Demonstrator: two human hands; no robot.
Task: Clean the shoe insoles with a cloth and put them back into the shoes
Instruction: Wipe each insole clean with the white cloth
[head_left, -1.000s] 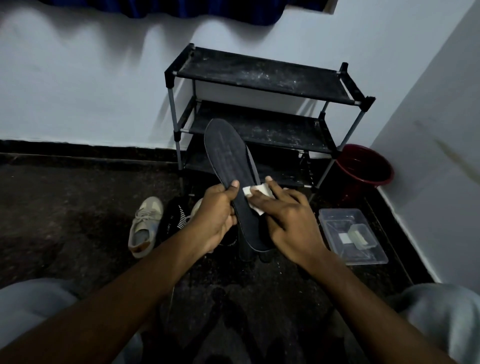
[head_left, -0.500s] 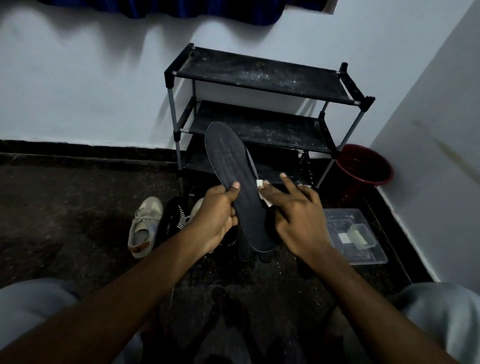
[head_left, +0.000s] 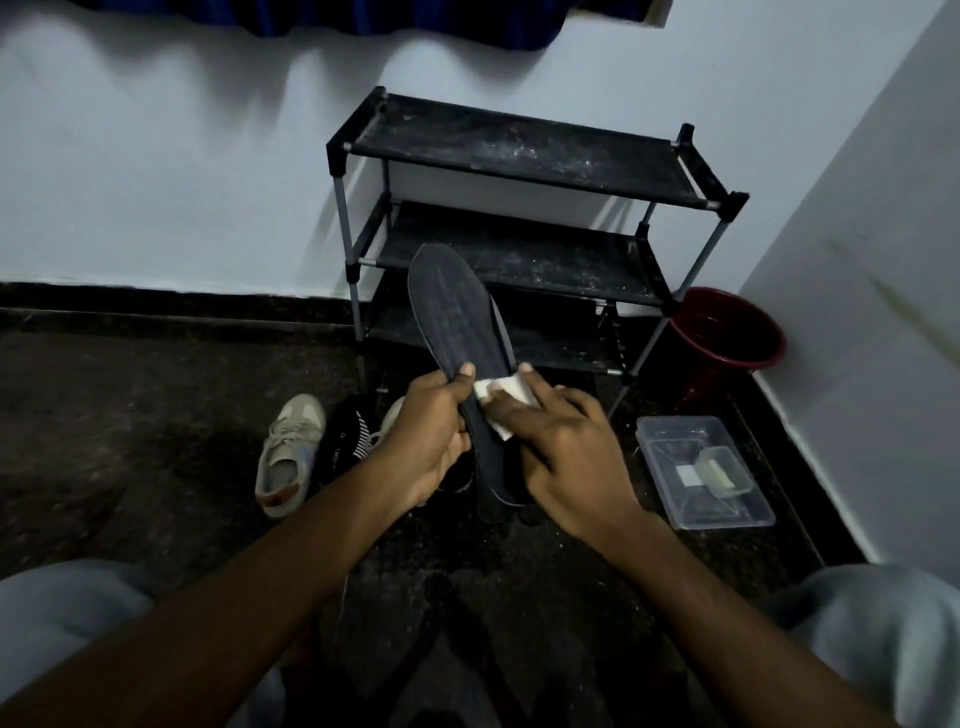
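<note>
A dark grey insole (head_left: 454, 317) is held up in front of the shoe rack, toe end pointing away from me. My left hand (head_left: 434, 431) grips its left edge near the middle, thumb on top. My right hand (head_left: 558, 447) presses a small white cloth (head_left: 498, 397) flat against the insole with straight fingers. A beige sneaker (head_left: 288, 454) lies on the floor to the left. A black shoe (head_left: 345, 439) with white stripes sits next to it, partly hidden behind my left hand. A second insole edge shows just behind the held one.
A black three-tier shoe rack (head_left: 524, 161) stands against the white wall. A dark red bucket (head_left: 727, 332) sits in the corner at right. A clear plastic box (head_left: 701, 470) with small items lies on the dark floor. My grey-clad knees frame the bottom corners.
My right hand with the cloth slid out to the insole's right edge half a second ago and has come back over its middle. The left hand and insole barely moved.
</note>
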